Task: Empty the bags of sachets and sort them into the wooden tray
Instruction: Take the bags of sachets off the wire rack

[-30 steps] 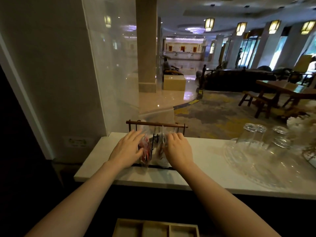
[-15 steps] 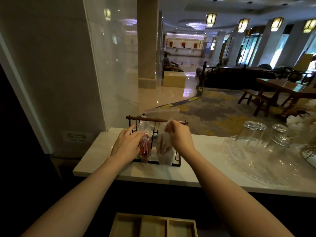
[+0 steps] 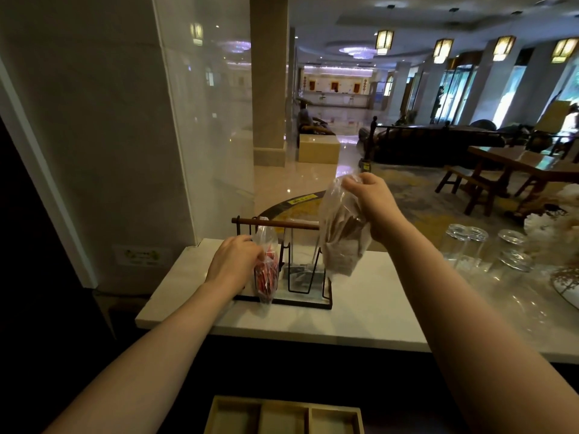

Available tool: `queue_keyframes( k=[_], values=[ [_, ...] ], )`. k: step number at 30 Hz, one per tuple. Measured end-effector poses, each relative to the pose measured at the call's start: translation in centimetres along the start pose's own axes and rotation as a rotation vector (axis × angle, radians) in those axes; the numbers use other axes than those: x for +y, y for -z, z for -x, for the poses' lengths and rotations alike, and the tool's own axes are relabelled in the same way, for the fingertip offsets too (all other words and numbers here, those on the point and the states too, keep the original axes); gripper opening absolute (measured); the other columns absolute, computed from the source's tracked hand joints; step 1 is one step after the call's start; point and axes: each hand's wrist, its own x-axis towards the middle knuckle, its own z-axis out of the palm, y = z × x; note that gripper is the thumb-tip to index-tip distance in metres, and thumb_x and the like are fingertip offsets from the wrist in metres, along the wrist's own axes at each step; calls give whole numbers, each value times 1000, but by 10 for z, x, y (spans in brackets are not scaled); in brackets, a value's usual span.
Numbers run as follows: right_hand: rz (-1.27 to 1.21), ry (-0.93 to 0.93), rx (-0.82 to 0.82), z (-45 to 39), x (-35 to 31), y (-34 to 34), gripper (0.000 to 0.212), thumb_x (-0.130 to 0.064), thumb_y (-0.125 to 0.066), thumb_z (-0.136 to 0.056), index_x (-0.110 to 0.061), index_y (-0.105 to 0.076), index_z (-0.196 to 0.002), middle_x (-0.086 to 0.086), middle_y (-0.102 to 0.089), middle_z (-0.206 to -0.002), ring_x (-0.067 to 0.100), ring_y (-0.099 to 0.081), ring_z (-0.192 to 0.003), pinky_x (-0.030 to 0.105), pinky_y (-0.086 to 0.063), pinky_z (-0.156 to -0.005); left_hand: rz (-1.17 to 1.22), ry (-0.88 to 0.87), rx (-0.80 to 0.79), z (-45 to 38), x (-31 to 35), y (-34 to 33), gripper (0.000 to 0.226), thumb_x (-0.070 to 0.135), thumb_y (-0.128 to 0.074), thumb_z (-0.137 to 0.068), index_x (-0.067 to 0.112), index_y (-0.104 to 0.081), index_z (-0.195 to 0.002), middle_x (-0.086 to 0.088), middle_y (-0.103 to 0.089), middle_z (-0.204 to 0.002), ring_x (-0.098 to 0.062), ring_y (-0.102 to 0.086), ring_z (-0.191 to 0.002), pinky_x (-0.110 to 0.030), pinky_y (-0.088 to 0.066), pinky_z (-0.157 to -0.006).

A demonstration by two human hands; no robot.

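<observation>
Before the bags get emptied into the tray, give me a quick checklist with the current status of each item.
1. Right hand grips brown bag by its top: ok.
2. Brown bag lifted clear of rack: ok.
3. Left hand holds red bag: ok.
4. Red bag out of rack: not ok, it hangs low at the base.
5. Tray compartments empty: ok for the visible part.
6. Bags open: cannot tell.

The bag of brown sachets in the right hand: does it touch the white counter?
Apart. The head view shows the bag of brown sachets hanging from the right hand, its bottom edge above the white counter, in front of the black wire rack.
</observation>
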Motion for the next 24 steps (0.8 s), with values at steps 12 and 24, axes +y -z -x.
queue_keyframes(
  k=[12, 24],
  values=[
    [96, -25, -263, 26, 44, -27, 15, -23, -51, -96, -14, -63, -100, 5, -65, -86, 16, -60, -68, 30, -54, -61, 613, 259, 390, -12, 23, 46, 17, 13, -56, -92, 26, -62, -84, 9, -66, -80, -11, -64, -75, -27, -52, -63],
    [57, 250, -374, 60, 3, -53, 15, -25, -64, -88, -11, -69, -86, 7, -67, -75, 17, -64, -70, 49, -56, -73, 1132, 268, 147, 25, 50, 101, 26, 55, -41, -91, 33, -53, -100, 14, -59, -68, -6, -57, -60, -26, -50, -56]
  ],
)
